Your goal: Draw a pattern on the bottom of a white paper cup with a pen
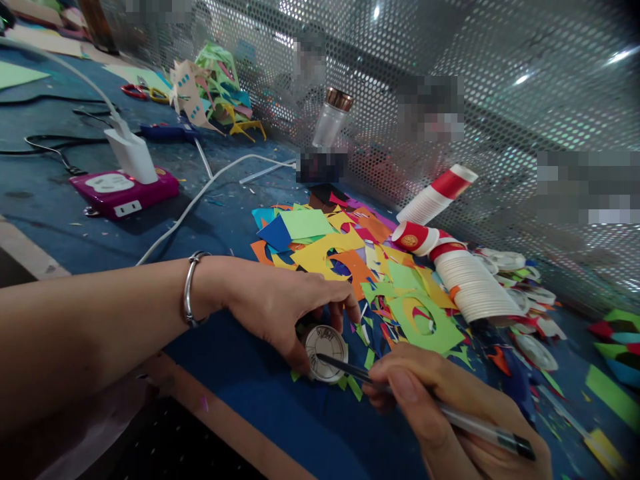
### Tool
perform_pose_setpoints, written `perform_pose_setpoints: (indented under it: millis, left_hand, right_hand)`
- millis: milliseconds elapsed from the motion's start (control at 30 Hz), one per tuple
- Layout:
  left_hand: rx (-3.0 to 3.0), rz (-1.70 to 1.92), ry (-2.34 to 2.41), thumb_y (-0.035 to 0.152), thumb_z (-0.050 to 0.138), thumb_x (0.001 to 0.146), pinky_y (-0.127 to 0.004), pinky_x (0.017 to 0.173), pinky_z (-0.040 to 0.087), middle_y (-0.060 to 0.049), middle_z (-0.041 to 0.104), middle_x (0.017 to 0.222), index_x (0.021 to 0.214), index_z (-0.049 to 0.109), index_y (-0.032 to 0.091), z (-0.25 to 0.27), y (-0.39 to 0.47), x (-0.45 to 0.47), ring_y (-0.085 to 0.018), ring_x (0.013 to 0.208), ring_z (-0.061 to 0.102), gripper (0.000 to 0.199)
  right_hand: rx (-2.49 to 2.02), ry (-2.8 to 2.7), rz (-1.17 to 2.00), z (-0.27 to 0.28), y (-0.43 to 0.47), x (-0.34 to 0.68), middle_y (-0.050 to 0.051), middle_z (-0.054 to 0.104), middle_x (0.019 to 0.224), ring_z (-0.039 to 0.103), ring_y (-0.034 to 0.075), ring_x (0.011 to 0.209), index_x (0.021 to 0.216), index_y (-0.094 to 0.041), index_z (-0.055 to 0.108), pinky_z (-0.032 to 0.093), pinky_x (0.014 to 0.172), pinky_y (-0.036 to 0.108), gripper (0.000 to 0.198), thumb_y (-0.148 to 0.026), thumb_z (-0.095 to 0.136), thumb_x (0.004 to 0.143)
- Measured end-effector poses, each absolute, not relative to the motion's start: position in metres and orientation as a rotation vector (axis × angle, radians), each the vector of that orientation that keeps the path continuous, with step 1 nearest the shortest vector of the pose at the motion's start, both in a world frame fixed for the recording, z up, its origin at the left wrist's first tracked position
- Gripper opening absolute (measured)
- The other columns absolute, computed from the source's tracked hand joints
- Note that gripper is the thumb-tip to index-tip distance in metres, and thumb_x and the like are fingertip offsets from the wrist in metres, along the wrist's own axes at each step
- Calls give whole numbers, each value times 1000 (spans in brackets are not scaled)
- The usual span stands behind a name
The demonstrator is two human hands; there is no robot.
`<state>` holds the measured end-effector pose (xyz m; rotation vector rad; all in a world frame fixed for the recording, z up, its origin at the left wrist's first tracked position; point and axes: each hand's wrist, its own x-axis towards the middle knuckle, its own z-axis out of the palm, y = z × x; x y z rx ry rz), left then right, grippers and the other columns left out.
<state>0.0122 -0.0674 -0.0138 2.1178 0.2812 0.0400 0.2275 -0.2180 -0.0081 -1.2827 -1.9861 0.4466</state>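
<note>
In the head view, the left hand holds a round white thing between thumb and fingers, beside colored paper scraps on the blue table. The right hand grips a pen, its tip at the round white thing.

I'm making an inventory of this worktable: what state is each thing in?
Left hand: curled around the round disc
Right hand: closed on the pen
Pen: tip at the disc
Round disc: marked with dark lines
Bottle: lid on
White adapter: plugged into the purple power strip
Colored paper: cut, piled
</note>
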Motion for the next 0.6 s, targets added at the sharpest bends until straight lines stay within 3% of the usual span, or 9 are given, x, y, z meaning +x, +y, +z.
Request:
perform_pose_setpoints:
  millis: [600]
  left_hand:
    - [2108, 47, 270, 18, 87, 65, -33, 91, 50, -3, 64, 124, 133, 49, 22, -15, -67, 13, -20, 107, 59, 78]
  right_hand:
    - [-1289, -2017, 414, -7, -216, 224, -4, 76, 83, 73, 10, 64, 97, -28, 68, 58, 61, 20, 21, -15, 52, 100]
